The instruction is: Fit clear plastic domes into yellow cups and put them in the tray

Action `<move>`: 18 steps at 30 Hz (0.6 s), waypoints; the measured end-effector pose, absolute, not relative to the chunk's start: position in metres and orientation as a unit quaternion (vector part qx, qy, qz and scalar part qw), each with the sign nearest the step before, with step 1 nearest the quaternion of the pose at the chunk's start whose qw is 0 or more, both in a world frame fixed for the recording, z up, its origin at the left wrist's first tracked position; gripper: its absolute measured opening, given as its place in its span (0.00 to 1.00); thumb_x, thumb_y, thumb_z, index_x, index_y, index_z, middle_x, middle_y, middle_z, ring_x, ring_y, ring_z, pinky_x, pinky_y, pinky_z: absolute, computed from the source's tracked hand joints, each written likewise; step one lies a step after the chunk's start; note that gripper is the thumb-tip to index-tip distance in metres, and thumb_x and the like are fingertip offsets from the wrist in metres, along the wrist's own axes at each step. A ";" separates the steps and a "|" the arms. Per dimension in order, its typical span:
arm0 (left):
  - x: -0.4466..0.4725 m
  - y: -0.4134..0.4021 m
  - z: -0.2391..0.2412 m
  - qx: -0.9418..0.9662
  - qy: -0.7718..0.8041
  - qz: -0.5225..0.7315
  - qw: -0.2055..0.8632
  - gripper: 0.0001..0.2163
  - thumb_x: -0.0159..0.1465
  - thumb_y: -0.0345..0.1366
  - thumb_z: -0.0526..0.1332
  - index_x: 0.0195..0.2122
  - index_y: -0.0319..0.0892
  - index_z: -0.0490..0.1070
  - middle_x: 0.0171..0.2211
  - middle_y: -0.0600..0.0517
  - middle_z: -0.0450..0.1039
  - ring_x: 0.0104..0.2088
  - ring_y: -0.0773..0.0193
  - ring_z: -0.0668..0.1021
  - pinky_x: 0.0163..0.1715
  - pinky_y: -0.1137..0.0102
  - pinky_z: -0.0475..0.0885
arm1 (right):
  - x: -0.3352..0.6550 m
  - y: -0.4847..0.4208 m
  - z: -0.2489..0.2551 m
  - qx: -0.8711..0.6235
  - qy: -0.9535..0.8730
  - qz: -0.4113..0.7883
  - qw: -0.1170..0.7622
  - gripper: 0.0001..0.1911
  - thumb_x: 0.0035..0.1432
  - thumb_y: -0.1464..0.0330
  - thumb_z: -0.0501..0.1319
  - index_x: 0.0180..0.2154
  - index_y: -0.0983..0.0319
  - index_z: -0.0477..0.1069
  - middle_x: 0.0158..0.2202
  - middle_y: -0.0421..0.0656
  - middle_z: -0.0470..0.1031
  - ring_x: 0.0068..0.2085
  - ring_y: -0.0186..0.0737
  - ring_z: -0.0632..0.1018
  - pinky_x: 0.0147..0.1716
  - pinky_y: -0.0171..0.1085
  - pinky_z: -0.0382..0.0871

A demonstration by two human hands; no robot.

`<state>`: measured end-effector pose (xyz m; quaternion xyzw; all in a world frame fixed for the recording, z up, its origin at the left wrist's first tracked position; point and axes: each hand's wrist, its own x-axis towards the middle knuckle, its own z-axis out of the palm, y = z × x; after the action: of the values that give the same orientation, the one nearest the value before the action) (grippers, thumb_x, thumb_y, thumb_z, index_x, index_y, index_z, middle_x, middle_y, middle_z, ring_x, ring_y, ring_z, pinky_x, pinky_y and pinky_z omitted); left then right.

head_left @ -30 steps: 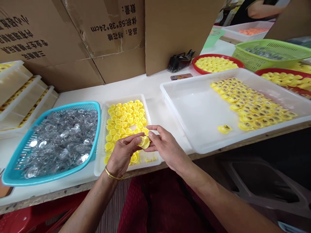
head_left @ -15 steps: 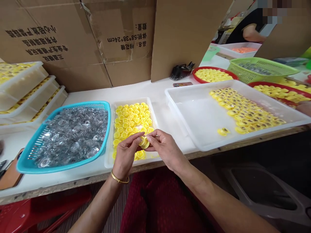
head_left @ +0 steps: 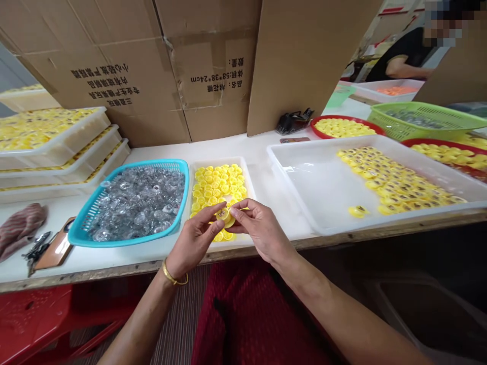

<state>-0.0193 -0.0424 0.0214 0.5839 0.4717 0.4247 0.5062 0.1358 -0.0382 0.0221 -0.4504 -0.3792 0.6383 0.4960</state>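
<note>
My left hand (head_left: pixel 196 235) and my right hand (head_left: pixel 261 228) meet over the near end of a white tray (head_left: pixel 249 180). Between their fingertips is a small round yellow plastic piece (head_left: pixel 225 215) with a dark print on its face. My right thumb and fingers pinch its right side; the left thumb and forefinger close on its left. Rows of yellow plastic cups (head_left: pixel 218 178) fill much of the tray below, partly hidden by my hands. To the left, a blue basket (head_left: pixel 186 175) holds many clear plastic domes (head_left: pixel 139 203).
A larger white tray (head_left: pixel 300 203) at right holds rows of printed yellow pieces (head_left: pixel 395 177), with one apart. Stacked trays (head_left: pixel 110 149), a cloth (head_left: pixel 23 228) and keys (head_left: pixel 36 248) lie left. Cardboard (head_left: pixel 213 116) stands behind. A co-worker's arm (head_left: pixel 409 68) shows far right.
The view has swung left, showing more of the tray stack, the cloth and keys. The yellow piece stays between my hands, its printed face now more visible; my left fingers have spread slightly.
</note>
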 end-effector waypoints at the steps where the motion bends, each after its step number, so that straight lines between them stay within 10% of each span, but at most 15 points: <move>1: -0.021 -0.044 0.024 0.593 0.472 0.420 0.500 0.18 0.59 0.43 0.64 0.50 0.45 0.74 0.49 0.47 0.75 0.48 0.56 0.76 0.47 0.66 0.73 | 0.136 -0.039 0.025 -0.446 -0.380 0.639 0.498 0.17 0.46 0.59 0.70 0.31 0.63 0.70 0.25 0.38 0.76 0.28 0.37 0.79 0.34 0.42 0.79; 18: -0.006 -0.069 0.013 0.469 0.445 0.508 0.569 0.19 0.59 0.42 0.64 0.51 0.42 0.73 0.49 0.46 0.75 0.45 0.54 0.78 0.49 0.60 0.74 | 0.149 -0.055 0.048 -0.400 -0.438 0.627 0.505 0.11 0.49 0.62 0.68 0.32 0.63 0.78 0.33 0.42 0.78 0.30 0.37 0.80 0.38 0.42 0.80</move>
<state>-0.0064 -0.0694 0.0134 0.4690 0.4451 0.5079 0.5692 0.1487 -0.0548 0.0476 -0.4005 -0.4375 0.6267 0.5054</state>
